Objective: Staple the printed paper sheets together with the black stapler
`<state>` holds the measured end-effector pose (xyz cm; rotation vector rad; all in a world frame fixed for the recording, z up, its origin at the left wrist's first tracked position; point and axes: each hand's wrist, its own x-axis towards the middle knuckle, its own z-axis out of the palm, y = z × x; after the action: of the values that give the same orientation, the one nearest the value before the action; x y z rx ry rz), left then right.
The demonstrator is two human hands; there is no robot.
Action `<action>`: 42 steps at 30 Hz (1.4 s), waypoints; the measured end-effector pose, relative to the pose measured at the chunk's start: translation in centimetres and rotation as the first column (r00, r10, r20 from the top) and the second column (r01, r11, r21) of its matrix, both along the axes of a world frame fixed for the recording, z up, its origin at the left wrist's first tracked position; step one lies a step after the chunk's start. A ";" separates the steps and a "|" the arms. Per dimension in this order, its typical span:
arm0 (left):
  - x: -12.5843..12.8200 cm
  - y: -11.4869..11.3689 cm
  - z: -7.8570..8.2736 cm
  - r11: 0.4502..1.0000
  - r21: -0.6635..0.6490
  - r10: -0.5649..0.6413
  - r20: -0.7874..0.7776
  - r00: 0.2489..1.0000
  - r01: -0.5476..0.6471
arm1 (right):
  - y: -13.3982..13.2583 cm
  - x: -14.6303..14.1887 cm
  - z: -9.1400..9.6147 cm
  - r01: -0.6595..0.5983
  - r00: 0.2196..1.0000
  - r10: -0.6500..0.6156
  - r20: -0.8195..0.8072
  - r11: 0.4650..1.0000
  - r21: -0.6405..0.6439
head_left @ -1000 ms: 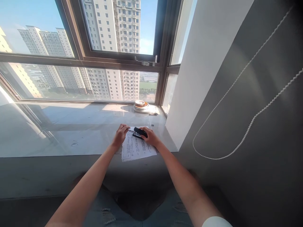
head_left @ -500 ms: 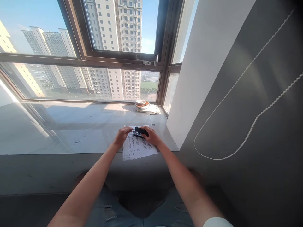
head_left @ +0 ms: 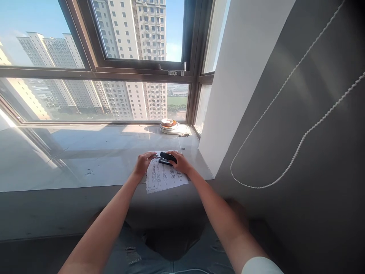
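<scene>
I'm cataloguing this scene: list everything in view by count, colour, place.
Window: one, brown frame, ahead
Buildings: several, pale, outside
Sill: one, whitish, below window
Papers: count unclear, white, sill edge
Stapler: one, black, over papers
Round stack: one, white and orange, far sill
Small piece: one, grey, sill
Wall: one, white and grey, right
Beaded cord: one, white, before wall
Jeans: one pair, blue, bottom
Left hand: one, bare, by stapler
Right hand: one, bare, holding stapler
</scene>
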<state>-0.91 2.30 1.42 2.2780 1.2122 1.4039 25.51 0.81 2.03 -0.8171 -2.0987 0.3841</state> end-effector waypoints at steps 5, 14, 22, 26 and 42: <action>0.0 0.4 0.3 0.998 0.046 0.048 -0.150 0.988 -0.041 | 0.0 0.0 0.0 0.000 1.000 0.000 -0.001 1.000 -0.002; 0.4 1.7 -0.6 0.989 -0.078 0.091 -0.312 0.946 -0.122 | -0.1 0.1 0.1 0.001 1.000 -0.001 0.006 1.000 -0.018; 0.2 2.1 -1.0 0.986 -0.143 0.032 -0.321 0.947 -0.082 | -0.1 0.1 0.1 -0.005 1.000 0.005 0.011 1.000 -0.014; 0.3 2.2 -1.1 0.986 -0.148 0.027 -0.285 0.958 -0.071 | -0.1 0.1 0.2 0.001 1.000 -0.001 0.011 1.000 -0.018; 0.3 2.6 -1.2 0.983 -0.173 0.014 -0.253 0.967 -0.060 | 0.1 0.1 -0.1 -0.007 1.000 0.007 0.003 1.000 -0.007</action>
<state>-0.65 4.85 0.19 2.3680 1.3981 0.9906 25.63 0.89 1.97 -0.8152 -2.1043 0.3948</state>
